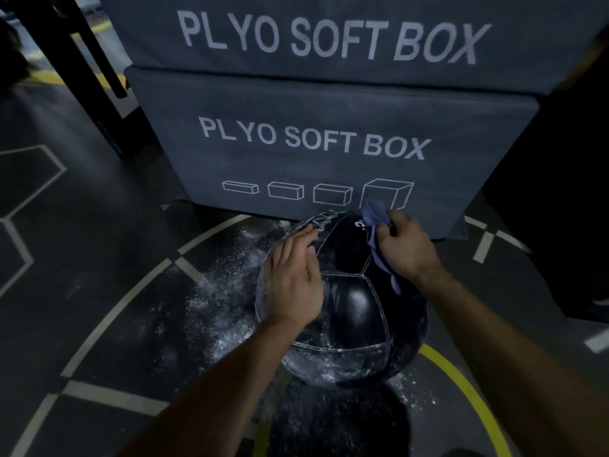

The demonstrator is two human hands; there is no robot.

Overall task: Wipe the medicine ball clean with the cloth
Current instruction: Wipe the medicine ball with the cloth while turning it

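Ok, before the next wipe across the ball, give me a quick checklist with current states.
1. Cloth gripped in right hand: ok.
2. Cloth touching the medicine ball: ok, at its far upper side.
3. Left hand flat on the ball, steadying it: ok.
4. Ball clean: not ok, white powder on its lower front and left.
5. Floor around the ball clean: not ok, powder scattered.
6. Ball's underside: cannot tell.

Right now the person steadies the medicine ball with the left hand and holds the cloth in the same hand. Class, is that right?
Not quite. The head view shows the left hand steadying the medicine ball, but the right hand holds the cloth.
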